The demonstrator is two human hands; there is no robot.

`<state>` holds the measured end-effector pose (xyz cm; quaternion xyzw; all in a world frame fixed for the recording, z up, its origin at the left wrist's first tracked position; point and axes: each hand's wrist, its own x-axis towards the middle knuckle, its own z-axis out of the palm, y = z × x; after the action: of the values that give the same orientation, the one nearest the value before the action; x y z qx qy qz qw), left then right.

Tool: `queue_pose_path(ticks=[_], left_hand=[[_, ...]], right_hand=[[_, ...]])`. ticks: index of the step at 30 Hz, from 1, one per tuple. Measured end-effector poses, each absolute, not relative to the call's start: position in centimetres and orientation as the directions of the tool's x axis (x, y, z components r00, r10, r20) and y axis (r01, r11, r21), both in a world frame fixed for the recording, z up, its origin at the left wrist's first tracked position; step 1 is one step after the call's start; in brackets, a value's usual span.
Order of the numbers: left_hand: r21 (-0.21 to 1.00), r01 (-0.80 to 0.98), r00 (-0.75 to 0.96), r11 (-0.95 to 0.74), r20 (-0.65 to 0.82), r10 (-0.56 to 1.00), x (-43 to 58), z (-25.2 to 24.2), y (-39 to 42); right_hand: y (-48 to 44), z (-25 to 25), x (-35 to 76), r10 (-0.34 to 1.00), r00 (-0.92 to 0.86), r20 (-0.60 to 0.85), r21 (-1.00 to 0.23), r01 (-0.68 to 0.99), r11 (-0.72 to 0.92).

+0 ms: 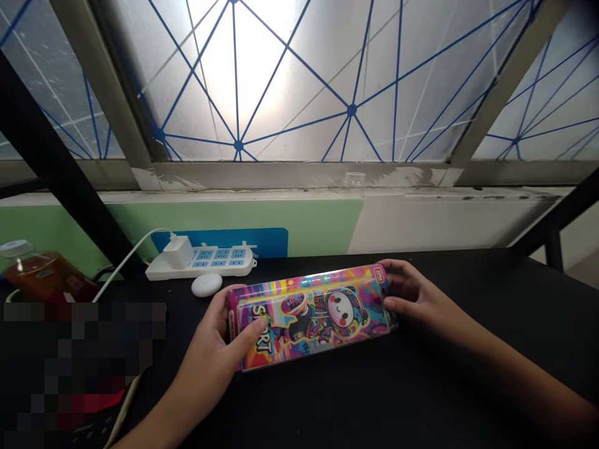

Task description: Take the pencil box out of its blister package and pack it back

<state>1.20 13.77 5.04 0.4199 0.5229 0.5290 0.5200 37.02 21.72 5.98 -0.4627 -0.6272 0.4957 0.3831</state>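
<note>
A brightly coloured rectangular pencil case (311, 317) is tilted slightly over the black table, its right end higher in the picture. Its front carries a cartoon figure with a white face and red cheeks, and lettering at the left. My left hand (224, 333) grips the left end, thumb across the front and the other fingers mostly hidden behind. At the right end, my right hand (412, 293) has its thumb by the edge and its fingers curled round the upper corner. The underside and back of the case are out of sight.
Behind the case, a white power strip (201, 267) holds a plugged-in charger (178, 252) with a white cable. A small white oval case (206, 285) lies before it. A bottle of amber liquid (49, 274) stands left. Black bars flank the table (355, 399) below the window.
</note>
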Motion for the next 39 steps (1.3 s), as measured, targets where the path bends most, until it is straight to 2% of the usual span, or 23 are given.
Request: queue_pose_path(ticks=[3, 5, 8, 10, 15, 19, 21, 24, 26, 30, 35, 39], left_hand=[[0.997, 0.062, -0.153, -0.040, 0.049, 0.987, 1.0, 4.2, 13.3], [0.952, 0.244, -0.153, -0.184, 0.225, 0.962, 0.7, 3.6, 13.1], [0.799, 0.438, 0.029, -0.412, 0.446, 0.895, 0.2, 3.0, 13.3], [0.733, 0.476, 0.129, -0.485, 0.488, 0.863, -0.1, 3.1, 13.4], [0.734, 0.533, 0.195, -0.419, 0.376, 0.906, -0.4, 4.7, 13.3], [0.703, 0.566, 0.230, -0.430, 0.366, 0.902, -0.7, 4.9, 13.6], [0.633, 0.608, 0.308, -0.480, 0.369, 0.877, -0.8, 4.6, 13.8], [0.422, 0.675, 0.495, -0.605, 0.349, 0.796, -0.6, 4.2, 13.5], [0.319, 0.699, 0.560, -0.641, 0.314, 0.767, -0.4, 3.9, 13.1], [0.284, 0.760, 0.499, -0.584, 0.319, 0.805, 0.1, 3.2, 12.6], [0.258, 0.821, 0.445, -0.509, 0.270, 0.854, -0.4, 2.7, 13.4], [0.251, 0.855, 0.419, -0.453, 0.179, 0.890, -0.4, 3.6, 13.6]], right_hand=[[21.8, 6.5, 37.2, 0.969, -0.236, 0.066, -0.970, 0.212, 0.118], [21.8, 6.9, 37.5, 0.963, -0.237, 0.128, -0.927, 0.317, 0.201], [21.7, 7.1, 37.9, 0.927, -0.324, 0.188, -0.783, 0.521, 0.340], [21.6, 7.2, 37.9, 0.901, -0.379, 0.209, -0.698, 0.588, 0.409], [21.4, 7.3, 37.8, 0.842, -0.471, 0.264, -0.568, 0.630, 0.530], [21.2, 7.6, 37.8, 0.822, -0.517, 0.238, -0.512, 0.652, 0.559], [21.1, 7.6, 37.7, 0.820, -0.534, 0.206, -0.457, 0.688, 0.564], [20.9, 7.2, 37.4, 0.806, -0.559, 0.193, -0.322, 0.740, 0.591], [20.7, 6.7, 37.0, 0.793, -0.574, 0.205, -0.244, 0.755, 0.609], [19.8, 5.5, 35.2, 0.732, -0.646, 0.217, -0.133, 0.723, 0.678], [19.1, 5.5, 33.6, 0.656, -0.743, 0.133, -0.166, 0.635, 0.754], [20.4, 6.7, 36.0, 0.729, -0.673, 0.129, -0.170, 0.709, 0.684]])
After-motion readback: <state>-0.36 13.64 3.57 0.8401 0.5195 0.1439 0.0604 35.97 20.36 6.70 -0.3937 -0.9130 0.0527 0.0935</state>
